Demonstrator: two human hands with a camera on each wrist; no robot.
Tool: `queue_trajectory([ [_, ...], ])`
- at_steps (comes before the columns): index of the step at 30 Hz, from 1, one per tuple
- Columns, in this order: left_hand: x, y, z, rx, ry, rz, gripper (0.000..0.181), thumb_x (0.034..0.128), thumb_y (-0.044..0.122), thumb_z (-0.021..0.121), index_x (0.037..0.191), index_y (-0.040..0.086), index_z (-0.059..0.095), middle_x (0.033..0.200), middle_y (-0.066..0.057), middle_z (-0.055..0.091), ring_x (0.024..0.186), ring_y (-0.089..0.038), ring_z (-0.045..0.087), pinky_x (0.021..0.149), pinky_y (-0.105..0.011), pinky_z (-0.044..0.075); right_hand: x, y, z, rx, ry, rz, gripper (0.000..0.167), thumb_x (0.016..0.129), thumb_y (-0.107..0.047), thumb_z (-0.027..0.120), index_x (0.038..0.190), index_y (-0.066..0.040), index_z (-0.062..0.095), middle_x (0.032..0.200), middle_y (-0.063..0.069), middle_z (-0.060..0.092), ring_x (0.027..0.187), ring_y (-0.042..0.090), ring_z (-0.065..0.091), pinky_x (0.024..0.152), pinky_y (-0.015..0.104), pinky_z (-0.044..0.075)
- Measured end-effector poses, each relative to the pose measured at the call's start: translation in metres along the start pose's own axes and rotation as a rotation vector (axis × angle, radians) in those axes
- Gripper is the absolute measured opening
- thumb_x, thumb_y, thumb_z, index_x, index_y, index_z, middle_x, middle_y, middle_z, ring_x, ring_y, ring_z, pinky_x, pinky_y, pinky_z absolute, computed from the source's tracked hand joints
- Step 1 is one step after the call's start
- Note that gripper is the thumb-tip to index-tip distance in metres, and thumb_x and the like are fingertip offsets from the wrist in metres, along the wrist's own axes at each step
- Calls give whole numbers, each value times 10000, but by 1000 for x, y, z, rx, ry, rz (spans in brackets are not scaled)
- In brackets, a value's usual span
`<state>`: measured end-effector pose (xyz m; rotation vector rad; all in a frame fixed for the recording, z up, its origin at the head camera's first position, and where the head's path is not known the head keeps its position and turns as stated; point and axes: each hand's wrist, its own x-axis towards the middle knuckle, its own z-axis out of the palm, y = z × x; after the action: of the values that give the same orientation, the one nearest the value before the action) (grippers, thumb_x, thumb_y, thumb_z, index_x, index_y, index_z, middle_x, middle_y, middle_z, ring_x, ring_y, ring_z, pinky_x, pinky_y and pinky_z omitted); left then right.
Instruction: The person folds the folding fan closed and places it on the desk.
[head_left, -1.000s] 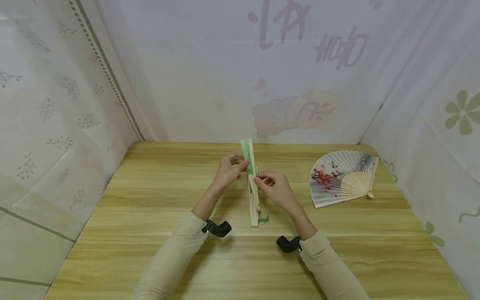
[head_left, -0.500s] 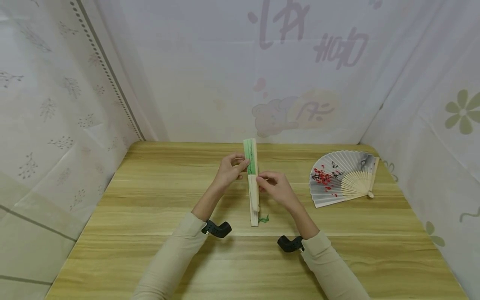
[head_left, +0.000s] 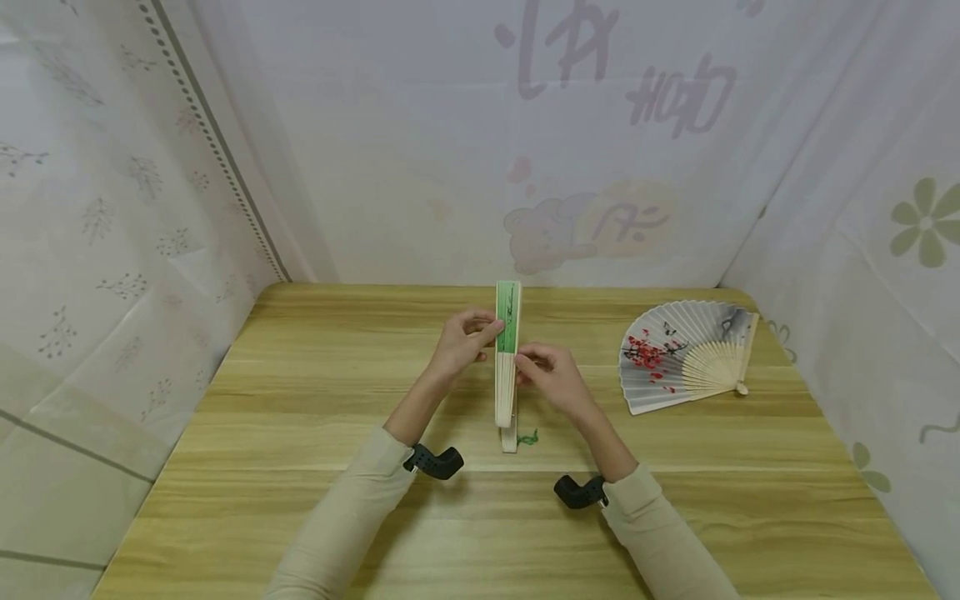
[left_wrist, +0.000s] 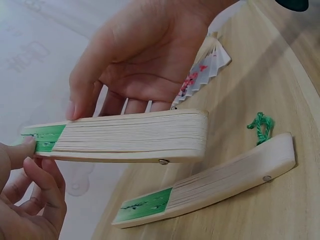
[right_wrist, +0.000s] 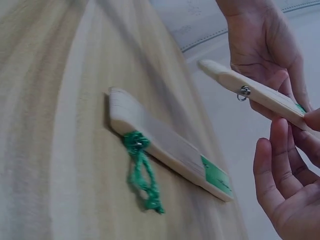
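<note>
Above the table, both hands hold a folded fan (head_left: 506, 387) with pale ribs and a green band. My left hand (head_left: 461, 342) pinches its green part, thumb on the front. My right hand (head_left: 553, 377) grips its right edge around mid-length with thumb and fingers. A small metal ring (right_wrist: 243, 93) shows at the held fan's pivot. Beneath it on the table lies a second folded fan (left_wrist: 225, 177), also green-banded, with a green cord (right_wrist: 145, 172) at its pivot end. In the head view the held fan hides most of this second one.
An open grey fan (head_left: 675, 354) with red blossoms lies on the right part of the wooden table (head_left: 300, 408). Printed cloth hangs (head_left: 375, 167) behind the table and along both sides. A black wrist camera (head_left: 435, 461) sits on each arm.
The held fan has turned from its narrow edge to show its ribbed, green-banded face, and shifted slightly right. Both hands stay nearly in place; the fan on the table has not moved.
</note>
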<state>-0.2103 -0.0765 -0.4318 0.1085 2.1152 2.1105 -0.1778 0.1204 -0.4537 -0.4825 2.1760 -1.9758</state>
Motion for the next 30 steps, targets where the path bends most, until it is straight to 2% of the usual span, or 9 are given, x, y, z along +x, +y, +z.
queue_trajectory([
  [2,0,-2,0,6,5,7,220,995,159,699,1140,-5,674,1026,-97,663,847,-275,593,577,-237,487,0,8,0,6,8,4,223,1036,-80,611,1152,97,680,961,146,679,881,482,629,841,554,553],
  [5,-1,-4,0,16,-2,7,209,986,154,711,1123,0,681,1007,-94,666,807,-223,591,593,-263,502,0,12,2,-1,16,7,228,1031,-103,628,1150,82,687,971,146,684,864,431,647,823,535,564],
  [8,-1,-10,-1,17,-25,4,208,983,133,711,1150,12,680,1027,-105,667,836,-194,623,668,-362,559,0,12,3,5,29,28,229,1034,-110,626,1149,78,690,967,154,683,876,422,648,835,560,551],
  [12,-8,-13,-4,45,-77,16,244,980,73,700,1204,-19,671,1035,-146,687,881,-243,684,744,-507,571,1,14,3,32,59,56,231,1039,-83,607,1174,90,678,955,159,681,883,416,645,848,607,528],
  [15,-14,-17,-7,91,-118,20,251,974,62,705,1205,-29,670,1025,-151,703,900,-316,700,720,-488,580,2,14,3,36,80,63,238,1042,-55,589,1193,113,663,943,167,683,869,405,649,840,624,522],
  [19,-22,-23,-11,116,-149,-9,233,972,61,708,1183,-26,665,1023,-143,698,923,-385,693,723,-496,583,3,15,6,20,79,87,247,1047,-46,575,1208,126,648,954,165,679,853,347,654,832,586,542],
  [25,-32,-30,-15,107,-114,-31,184,968,26,700,1124,-57,652,1011,-159,667,896,-384,695,732,-546,581,2,17,15,5,91,132,233,1018,-73,642,1194,76,672,1014,157,669,823,260,678,799,472,584],
  [30,-38,-31,-19,117,-98,-71,165,968,31,701,1103,-47,647,1022,-151,660,890,-352,699,693,-439,599,0,22,23,23,115,131,240,977,-41,692,1183,78,663,1015,182,663,824,287,696,773,397,596],
])
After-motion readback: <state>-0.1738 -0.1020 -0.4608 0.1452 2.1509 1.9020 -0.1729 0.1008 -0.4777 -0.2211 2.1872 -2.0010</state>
